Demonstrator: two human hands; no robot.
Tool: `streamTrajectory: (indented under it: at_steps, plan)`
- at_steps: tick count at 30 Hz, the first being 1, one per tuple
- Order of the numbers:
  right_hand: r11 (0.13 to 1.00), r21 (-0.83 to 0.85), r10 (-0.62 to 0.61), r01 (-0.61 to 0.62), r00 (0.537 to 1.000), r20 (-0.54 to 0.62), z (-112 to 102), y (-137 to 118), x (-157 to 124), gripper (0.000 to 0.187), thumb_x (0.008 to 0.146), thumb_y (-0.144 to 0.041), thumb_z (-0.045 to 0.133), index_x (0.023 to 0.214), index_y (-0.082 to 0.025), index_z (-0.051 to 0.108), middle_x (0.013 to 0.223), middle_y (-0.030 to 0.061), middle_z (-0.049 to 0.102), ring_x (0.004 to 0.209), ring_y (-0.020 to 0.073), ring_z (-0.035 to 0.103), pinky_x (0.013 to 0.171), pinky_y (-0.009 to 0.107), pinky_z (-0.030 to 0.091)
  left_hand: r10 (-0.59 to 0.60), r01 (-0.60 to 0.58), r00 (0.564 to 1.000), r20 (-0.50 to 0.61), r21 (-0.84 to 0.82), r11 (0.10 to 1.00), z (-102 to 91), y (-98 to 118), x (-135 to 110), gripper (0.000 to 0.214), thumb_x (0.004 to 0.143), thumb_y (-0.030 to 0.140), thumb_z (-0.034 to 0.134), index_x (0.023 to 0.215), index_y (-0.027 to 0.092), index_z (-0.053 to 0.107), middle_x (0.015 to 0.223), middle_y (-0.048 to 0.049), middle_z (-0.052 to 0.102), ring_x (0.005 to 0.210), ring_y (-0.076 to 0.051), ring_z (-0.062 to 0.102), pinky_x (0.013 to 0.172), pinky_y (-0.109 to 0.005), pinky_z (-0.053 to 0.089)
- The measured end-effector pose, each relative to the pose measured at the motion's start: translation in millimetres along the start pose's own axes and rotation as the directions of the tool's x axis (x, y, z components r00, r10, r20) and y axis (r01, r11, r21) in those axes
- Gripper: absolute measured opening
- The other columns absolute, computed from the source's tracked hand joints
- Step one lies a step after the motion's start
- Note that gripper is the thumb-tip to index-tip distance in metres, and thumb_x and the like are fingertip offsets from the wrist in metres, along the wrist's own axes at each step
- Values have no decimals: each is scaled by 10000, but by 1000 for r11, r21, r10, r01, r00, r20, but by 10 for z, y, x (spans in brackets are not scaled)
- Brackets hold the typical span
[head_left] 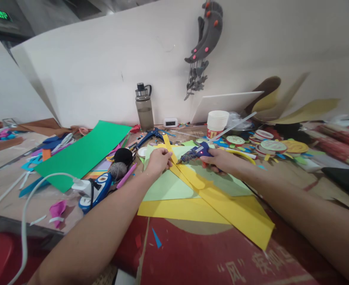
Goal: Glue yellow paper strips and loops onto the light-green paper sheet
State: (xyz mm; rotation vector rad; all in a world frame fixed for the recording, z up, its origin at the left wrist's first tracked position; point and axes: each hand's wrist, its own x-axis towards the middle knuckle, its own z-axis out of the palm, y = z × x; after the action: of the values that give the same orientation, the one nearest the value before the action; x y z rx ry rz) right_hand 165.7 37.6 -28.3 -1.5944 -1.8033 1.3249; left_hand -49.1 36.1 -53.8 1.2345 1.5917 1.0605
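My right hand (217, 159) is wrapped round a blue glue gun (196, 152) with a small red light on its side. The nozzle points left, at or very close to a yellow paper strip (189, 177). My left hand (159, 158) pinches the strip near its upper end, just left of the nozzle. Toward the lower right the strip widens into a larger yellow piece (242, 213). Under it lie pale green sheets (162, 190) and another yellow sheet (180, 209). Whether glue is coming out is too small to see.
Left of my hands lie a green sheet (85, 154), pompoms (123, 157) and a blue-and-white power strip (97, 192) with a white cable. A bottle (144, 109), a small clock (170, 122) and paper cups (217, 122) stand behind. Round tins (271, 147) sit right.
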Motion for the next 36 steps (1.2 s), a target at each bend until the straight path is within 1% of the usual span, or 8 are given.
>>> streamTrajectory:
  at_steps: [2, 4, 9, 15, 23, 26, 32, 36]
  plan:
    - [1000, -11, -11, 11, 1000, 7, 5, 32, 28, 129, 888, -293, 483, 823, -182, 477, 704, -3, 573, 401, 37, 375, 320, 169, 282, 4, -4, 1000, 3, 1, 1000, -1, -15, 13, 228, 854, 210, 534, 641, 170, 465, 390, 36, 507, 266, -43, 338, 343, -172, 220]
    - [999, -53, 6, -6, 1000, 6, -4, 49, 36, 186, 887, -337, 492, 789, -182, 470, 664, -12, 543, 408, 37, 384, 329, 161, 284, -8, 8, 1000, 3, -6, 1000, -1, -15, 14, 223, 855, 205, 527, 643, 171, 464, 392, 36, 508, 268, -46, 341, 345, -174, 228]
    - [987, -109, 112, -116, 993, -41, -28, 10, 5, 230, 896, -344, 475, 735, -190, 419, 575, -47, 455, 387, 37, 366, 332, 157, 260, -29, 29, 1000, 6, -6, 1000, -2, 27, -26, 214, 856, 188, 526, 653, 170, 458, 389, 42, 497, 280, -45, 357, 361, -165, 236]
    - [991, -96, 82, -87, 995, -63, 40, -40, 45, 205, 902, -313, 456, 742, -185, 447, 571, -48, 439, 397, 40, 376, 333, 161, 250, -44, 44, 999, 12, 0, 999, 1, 27, -25, 213, 854, 208, 540, 660, 171, 464, 389, 46, 496, 270, -41, 332, 357, -169, 214]
    - [991, -41, 130, -126, 986, 101, -138, 1, -104, 186, 897, -312, 477, 764, -190, 433, 571, -64, 402, 391, 32, 321, 315, 150, 187, -39, 39, 999, 1, 44, 998, 4, 63, -44, 242, 861, 197, 527, 628, 161, 475, 392, 37, 504, 280, -41, 348, 358, -166, 237]
    - [988, -61, 144, -140, 986, 79, -101, -11, -69, 208, 901, -316, 470, 741, -188, 433, 562, -58, 413, 388, 37, 334, 317, 158, 204, -38, 37, 999, 1, 35, 999, 3, 77, -62, 242, 860, 195, 524, 627, 164, 467, 388, 37, 498, 281, -46, 350, 357, -170, 238]
    - [986, -99, 131, -134, 991, -36, 54, -64, 54, 255, 916, -331, 441, 712, -179, 463, 545, -47, 431, 373, 47, 350, 340, 186, 255, -66, 66, 998, 8, 33, 997, 3, 83, -71, 219, 860, 202, 519, 653, 173, 453, 392, 40, 499, 272, -49, 335, 348, -167, 213]
    - [982, -102, 164, -161, 986, 17, -32, -33, -33, 263, 913, -326, 447, 692, -184, 434, 538, -49, 420, 381, 45, 345, 333, 177, 231, -57, 57, 998, -1, 18, 998, 5, 64, -54, 220, 856, 195, 523, 651, 173, 446, 389, 44, 493, 270, -46, 336, 353, -164, 218]
